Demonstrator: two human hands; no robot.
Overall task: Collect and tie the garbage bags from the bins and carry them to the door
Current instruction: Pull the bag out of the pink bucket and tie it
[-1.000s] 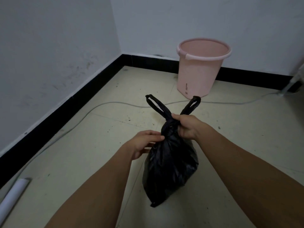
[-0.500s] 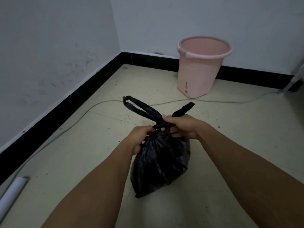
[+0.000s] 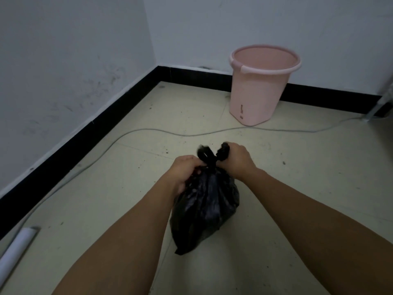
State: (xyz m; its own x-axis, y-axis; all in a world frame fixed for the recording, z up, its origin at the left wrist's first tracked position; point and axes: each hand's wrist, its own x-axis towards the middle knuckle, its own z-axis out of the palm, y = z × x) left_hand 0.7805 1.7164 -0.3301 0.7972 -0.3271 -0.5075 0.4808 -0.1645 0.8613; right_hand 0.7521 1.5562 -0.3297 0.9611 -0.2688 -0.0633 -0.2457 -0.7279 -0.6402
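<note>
A full black garbage bag (image 3: 205,211) hangs in front of me above the floor, its neck bunched between my two hands. My left hand (image 3: 185,172) grips the neck and one handle loop from the left. My right hand (image 3: 237,161) holds the other handle loop in a fist on the right. The two short loop ends (image 3: 205,153) stick up between my hands. A pink plastic bin (image 3: 258,85) stands without a liner against the far wall.
White walls meet in a corner with a black skirting board (image 3: 102,124). A grey cable (image 3: 148,131) runs across the tiled floor between me and the bin. A white tube (image 3: 16,251) lies at the lower left. A metal leg (image 3: 382,103) shows at the right edge.
The long handle loops have been drawn in short between my hands. My left hand went from resting beside the bag to gripping its neck, and the bag sank lower.
</note>
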